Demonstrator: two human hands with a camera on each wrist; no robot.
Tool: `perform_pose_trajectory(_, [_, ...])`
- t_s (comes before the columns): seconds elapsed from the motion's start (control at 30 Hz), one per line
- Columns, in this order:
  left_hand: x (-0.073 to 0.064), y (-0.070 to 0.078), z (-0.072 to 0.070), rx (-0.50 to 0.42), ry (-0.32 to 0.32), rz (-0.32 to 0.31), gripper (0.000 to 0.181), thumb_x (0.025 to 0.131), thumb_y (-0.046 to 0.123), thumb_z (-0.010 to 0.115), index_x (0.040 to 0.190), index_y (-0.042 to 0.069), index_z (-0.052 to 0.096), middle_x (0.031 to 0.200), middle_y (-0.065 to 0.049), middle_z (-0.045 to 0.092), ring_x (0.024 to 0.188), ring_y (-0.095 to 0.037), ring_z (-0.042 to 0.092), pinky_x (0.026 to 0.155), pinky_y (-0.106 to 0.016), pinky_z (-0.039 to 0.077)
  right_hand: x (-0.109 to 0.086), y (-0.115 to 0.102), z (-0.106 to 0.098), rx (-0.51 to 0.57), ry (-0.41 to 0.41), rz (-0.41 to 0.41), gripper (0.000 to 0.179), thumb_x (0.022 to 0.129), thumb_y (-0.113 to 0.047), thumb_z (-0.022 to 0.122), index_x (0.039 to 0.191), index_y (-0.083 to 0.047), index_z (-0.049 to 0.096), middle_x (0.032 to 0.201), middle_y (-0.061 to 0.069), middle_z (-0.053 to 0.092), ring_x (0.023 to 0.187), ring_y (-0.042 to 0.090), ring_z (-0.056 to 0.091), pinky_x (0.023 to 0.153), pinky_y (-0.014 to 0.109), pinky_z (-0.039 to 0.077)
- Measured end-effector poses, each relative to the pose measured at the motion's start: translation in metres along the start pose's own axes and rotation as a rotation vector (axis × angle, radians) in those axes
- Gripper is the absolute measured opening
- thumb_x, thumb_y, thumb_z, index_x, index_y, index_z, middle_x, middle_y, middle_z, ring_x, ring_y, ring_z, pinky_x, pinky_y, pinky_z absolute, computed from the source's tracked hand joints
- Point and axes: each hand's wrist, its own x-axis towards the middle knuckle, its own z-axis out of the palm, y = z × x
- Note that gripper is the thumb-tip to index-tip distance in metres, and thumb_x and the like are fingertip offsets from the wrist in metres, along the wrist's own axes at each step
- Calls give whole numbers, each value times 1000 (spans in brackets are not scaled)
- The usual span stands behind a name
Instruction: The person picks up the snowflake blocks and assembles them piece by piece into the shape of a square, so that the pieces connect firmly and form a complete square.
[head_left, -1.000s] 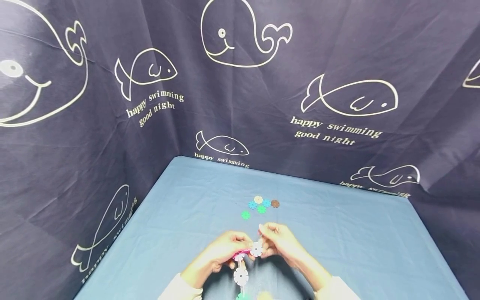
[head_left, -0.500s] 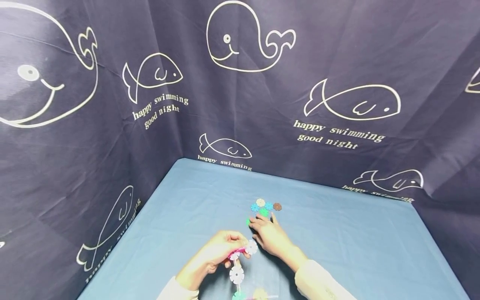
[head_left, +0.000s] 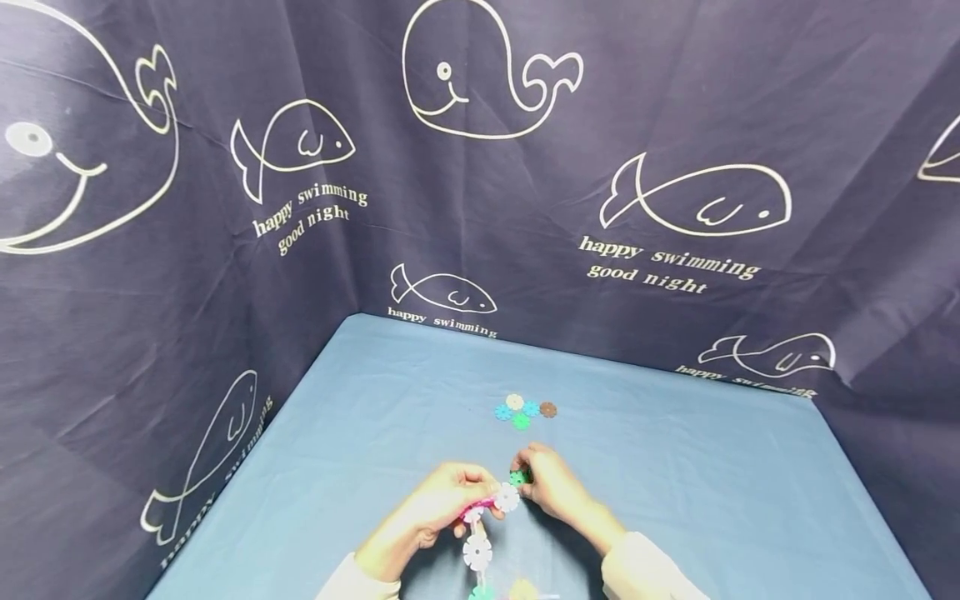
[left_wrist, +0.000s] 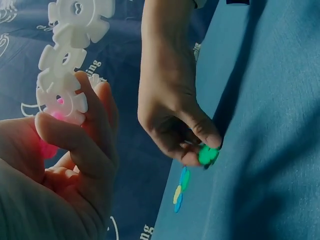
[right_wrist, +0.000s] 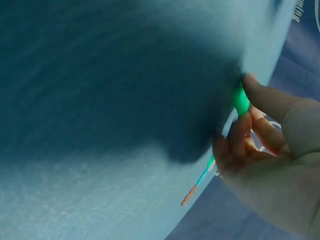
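Note:
My left hand (head_left: 452,500) grips a chain of notched plastic snowflake discs by a pink disc (head_left: 477,505). White discs join onto it: one white disc (head_left: 507,497) sticks out to the right, another white disc (head_left: 477,552) hangs below. At the bottom of the head view, the chain reaches a green disc (head_left: 482,592). In my right hand (head_left: 553,483), thumb and fingers pinch a loose green disc (right_wrist: 241,100), close beside the right-hand white disc. The left wrist view shows white discs (left_wrist: 62,60) linked in a row above my left fingers.
Farther back on the blue table (head_left: 675,467) lies a small cluster: a cream disc (head_left: 513,402), a brown disc (head_left: 548,409), a green disc (head_left: 521,422) and blue discs (head_left: 503,412). A yellowish disc (head_left: 522,590) shows at the bottom edge. A dark printed curtain (head_left: 525,208) stands behind.
My right hand left the chain, reached forward to the nearest loose green disc, and has come back toward the chain with it. My left hand keeps its grip with little movement.

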Motion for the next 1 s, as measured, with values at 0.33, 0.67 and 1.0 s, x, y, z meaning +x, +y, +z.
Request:
perform_pose_trajectory(0.33, [4, 1, -4, -18, 10, -6, 19, 97, 14, 65, 99, -4, 71, 76, -8, 72, 44, -3, 49, 36, -12, 37, -27, -5, -33, 804, -55, 169, 12, 92, 0, 70, 95, 10, 63, 81, 13, 66, 70, 18, 68, 69, 33, 62])
perform_pose_trajectory(0.67, [6, 3, -4, -6, 14, -14, 18, 97, 14, 65, 99, -3, 72, 76, -8, 73, 44, -3, 48, 36, -13, 38, -46, -24, -39, 920, 125, 52, 10, 94, 1, 68, 99, 8, 65, 83, 15, 71, 75, 12, 71, 68, 24, 59])
perform_pose_trajectory(1.0, [7, 5, 0, 5, -20, -22, 17, 97, 12, 64, 97, -4, 71, 74, -8, 72, 43, -2, 45, 36, -13, 37, -52, -19, -38, 953, 116, 3, 8, 93, 3, 67, 99, 9, 64, 87, 18, 71, 78, 16, 73, 73, 32, 62])
